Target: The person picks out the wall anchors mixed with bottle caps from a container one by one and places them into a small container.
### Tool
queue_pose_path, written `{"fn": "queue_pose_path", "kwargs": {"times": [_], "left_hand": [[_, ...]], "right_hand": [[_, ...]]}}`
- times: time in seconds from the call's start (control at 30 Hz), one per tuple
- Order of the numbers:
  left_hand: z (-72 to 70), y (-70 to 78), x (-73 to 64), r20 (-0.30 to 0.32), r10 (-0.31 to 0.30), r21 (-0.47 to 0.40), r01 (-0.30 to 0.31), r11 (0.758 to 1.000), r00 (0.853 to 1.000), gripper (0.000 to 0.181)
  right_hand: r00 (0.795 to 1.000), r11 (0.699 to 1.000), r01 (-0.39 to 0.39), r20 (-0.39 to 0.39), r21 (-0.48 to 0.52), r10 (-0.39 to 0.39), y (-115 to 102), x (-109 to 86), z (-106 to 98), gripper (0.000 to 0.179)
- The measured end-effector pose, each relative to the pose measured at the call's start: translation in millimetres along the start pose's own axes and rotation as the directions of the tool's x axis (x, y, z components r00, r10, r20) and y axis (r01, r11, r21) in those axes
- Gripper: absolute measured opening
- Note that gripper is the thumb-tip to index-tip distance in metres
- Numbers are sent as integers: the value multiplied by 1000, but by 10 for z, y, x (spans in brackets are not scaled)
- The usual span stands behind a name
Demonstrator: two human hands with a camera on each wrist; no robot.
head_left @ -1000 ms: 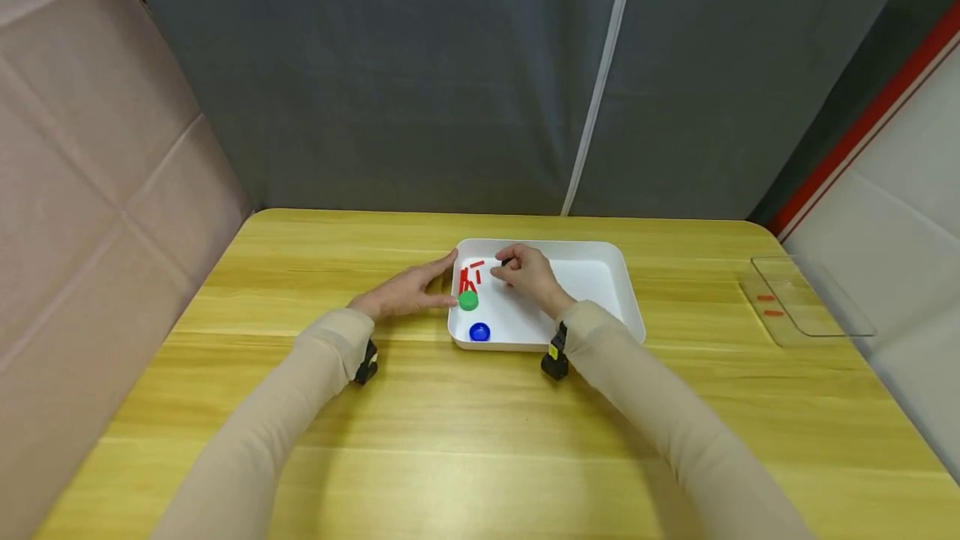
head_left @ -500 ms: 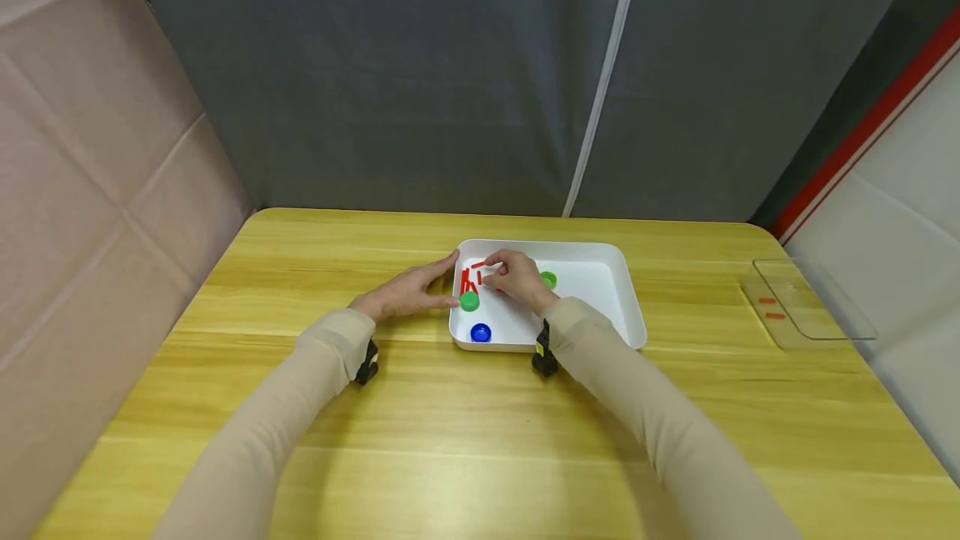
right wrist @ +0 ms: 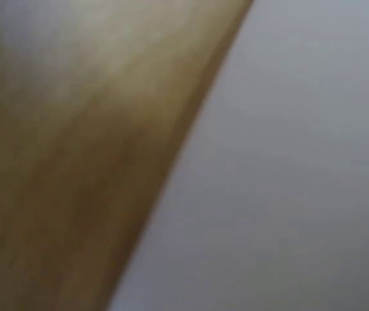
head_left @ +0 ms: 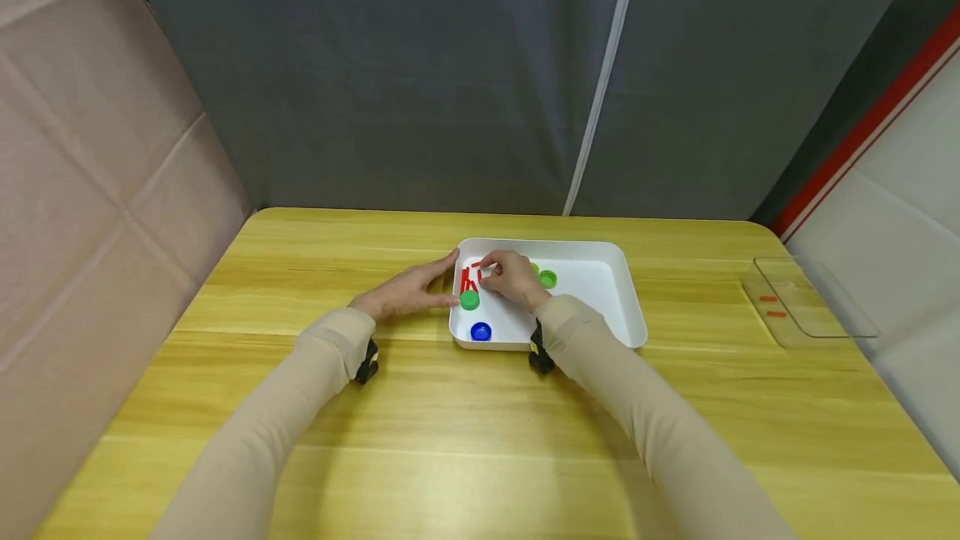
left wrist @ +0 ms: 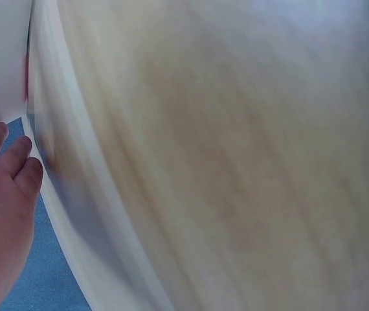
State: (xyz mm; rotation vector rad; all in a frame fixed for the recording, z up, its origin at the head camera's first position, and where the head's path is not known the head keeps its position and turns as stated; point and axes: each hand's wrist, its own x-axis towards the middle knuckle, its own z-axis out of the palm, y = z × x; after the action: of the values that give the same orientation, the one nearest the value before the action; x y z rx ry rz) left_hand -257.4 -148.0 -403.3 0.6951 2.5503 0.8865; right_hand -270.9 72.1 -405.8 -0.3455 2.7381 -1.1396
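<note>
1. The right hand (head_left: 512, 277) reaches down over the left half of the tray from the near side, its fingers bent and its grip narrow, the thumb and forefinger showing a small gap between them; whether anything is pinched there cannot be told
2. Thin, short red sticks (head_left: 463, 280) lie on the tray floor at its left end, some close together along the left wall and others just beside the right hand's fingertips
3. The left hand (head_left: 408, 290) lies at the tray's left wall with thumb and forefinger spread wide, their tips at the rim, its grip loose and wrapped round nothing
4. A solid green round cap (head_left: 469, 300) sits just nearer than the sticks, by the left thumb, and a blue round cap (head_left: 481, 332) lies near the tray's front left corner
5. Beyond the right wrist are a green ring-rimmed cap (head_left: 548, 279) and a yellow-green cap (head_left: 534, 267), the latter partly hidden by the hand
6. The shallow white rectangular tray (head_left: 588, 294) stands on the yellowish wood-grain worktop (head_left: 450, 457)
7. Well to the right is a clear rectangular plastic box (head_left: 813, 298), with two red strips (head_left: 776, 314) showing at its left part
8. A dark grey curtain (head_left: 412, 82) hangs behind the worktop
</note>
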Motion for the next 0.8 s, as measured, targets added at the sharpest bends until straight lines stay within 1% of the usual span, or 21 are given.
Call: {"fn": "queue_pose_path", "kwargs": {"times": [0.17,0.33,0.47,0.7,0.8], "left_hand": [[0,0,-1,3,-8,-7,8,1000,1000,89],[11,-7,1,2,-2,-15,2,1000,1000,89],[21,-11,6,6,-3,-10,3,1000,1000,89],[23,-13,10,5,5,-7,-5,1000,1000,89],[24,-14,6,6,-6,-6,6,1000,1000,89]], "right_hand": [[1000,1000,-3,-10,-31,3,7,15,22,25],[1000,999,-4,-12,-52,4,10,19,38,23],[1000,998,-12,-5,-56,12,1,14,44,23],[1000,997,-13,-22,-71,11,-8,9,54,22],[1000,997,-14,-20,-79,12,-10,4,63,21]]}}
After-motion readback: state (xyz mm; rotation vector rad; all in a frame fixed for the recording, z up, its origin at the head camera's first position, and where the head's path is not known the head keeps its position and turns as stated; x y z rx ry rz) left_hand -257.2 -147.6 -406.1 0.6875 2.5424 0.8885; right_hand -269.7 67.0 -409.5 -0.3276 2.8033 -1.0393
